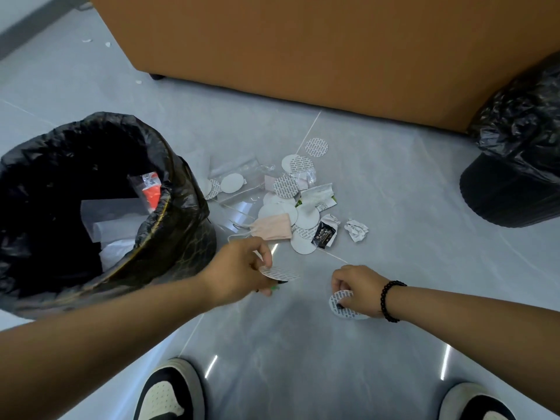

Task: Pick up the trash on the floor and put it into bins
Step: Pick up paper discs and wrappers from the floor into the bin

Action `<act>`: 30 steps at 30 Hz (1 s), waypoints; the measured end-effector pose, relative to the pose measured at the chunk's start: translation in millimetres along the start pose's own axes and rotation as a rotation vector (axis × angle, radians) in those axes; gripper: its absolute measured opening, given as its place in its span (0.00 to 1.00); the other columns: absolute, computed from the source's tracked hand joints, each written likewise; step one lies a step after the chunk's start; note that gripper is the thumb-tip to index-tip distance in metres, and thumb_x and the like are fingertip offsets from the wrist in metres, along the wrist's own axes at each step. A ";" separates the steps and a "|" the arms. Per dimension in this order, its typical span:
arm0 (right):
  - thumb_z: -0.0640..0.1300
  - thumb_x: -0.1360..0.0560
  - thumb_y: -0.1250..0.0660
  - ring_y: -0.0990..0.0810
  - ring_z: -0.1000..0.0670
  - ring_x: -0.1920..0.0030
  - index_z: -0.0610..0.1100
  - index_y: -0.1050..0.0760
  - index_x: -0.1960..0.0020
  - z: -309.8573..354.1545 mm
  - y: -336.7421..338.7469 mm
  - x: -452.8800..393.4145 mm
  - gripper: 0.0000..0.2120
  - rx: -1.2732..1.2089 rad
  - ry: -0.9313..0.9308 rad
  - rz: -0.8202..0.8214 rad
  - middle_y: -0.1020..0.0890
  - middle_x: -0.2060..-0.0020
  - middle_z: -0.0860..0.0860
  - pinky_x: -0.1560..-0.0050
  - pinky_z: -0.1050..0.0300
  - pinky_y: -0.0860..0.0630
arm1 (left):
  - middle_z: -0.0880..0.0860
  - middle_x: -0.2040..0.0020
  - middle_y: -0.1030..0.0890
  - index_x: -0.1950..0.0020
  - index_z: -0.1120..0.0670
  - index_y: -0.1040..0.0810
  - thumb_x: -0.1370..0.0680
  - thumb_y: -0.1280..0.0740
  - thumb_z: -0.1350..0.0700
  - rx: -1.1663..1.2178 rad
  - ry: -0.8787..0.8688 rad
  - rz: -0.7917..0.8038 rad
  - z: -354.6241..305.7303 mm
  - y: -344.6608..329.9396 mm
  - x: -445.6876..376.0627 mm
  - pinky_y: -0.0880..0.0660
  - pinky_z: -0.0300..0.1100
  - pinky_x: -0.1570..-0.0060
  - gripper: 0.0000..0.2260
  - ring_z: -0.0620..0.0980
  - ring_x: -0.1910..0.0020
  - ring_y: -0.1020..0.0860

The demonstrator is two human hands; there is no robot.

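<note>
A pile of trash [285, 201] lies on the grey floor: several round printed seal discs, clear plastic bags, a pink face mask [272, 227], torn wrappers and a crumpled paper scrap [357, 229]. My left hand [239, 272] hovers just in front of the pile and pinches one printed disc [277, 273]. To the right, my right hand [357, 289] pinches another printed disc [342, 304] low over the floor. A bin lined with a black bag [169, 207] stands at the left, with plastic and paper inside.
A second bin with a black bag [515, 165] stands at the right. A large brown piece of furniture [333, 50] blocks the far side. My two shoes [169, 392] show at the bottom edge. Small white scraps [88, 40] lie at the far left.
</note>
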State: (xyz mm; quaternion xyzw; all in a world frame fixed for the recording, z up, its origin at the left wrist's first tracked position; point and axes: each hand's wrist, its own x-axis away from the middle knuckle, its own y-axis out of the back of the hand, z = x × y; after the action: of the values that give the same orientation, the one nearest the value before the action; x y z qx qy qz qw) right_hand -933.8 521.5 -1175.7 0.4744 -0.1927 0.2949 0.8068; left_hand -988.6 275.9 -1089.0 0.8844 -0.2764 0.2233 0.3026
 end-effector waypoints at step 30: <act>0.35 0.27 0.32 0.17 0.47 0.60 0.38 0.22 0.50 152.6 72.8 40.6 0.07 -1.370 -0.103 -0.217 0.15 0.56 0.42 0.56 0.52 0.20 | 0.48 0.62 0.17 0.53 0.48 0.19 0.26 0.31 0.59 -0.113 -0.119 -0.748 -39.2 110.3 136.0 0.27 0.32 0.68 0.06 0.42 0.72 0.22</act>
State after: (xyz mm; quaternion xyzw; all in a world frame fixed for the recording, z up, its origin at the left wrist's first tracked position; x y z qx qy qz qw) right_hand -956.0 426.6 -1031.8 -0.1115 -0.3248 0.0017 0.9392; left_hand -964.6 180.3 -939.0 0.9175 0.0365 0.0303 0.3949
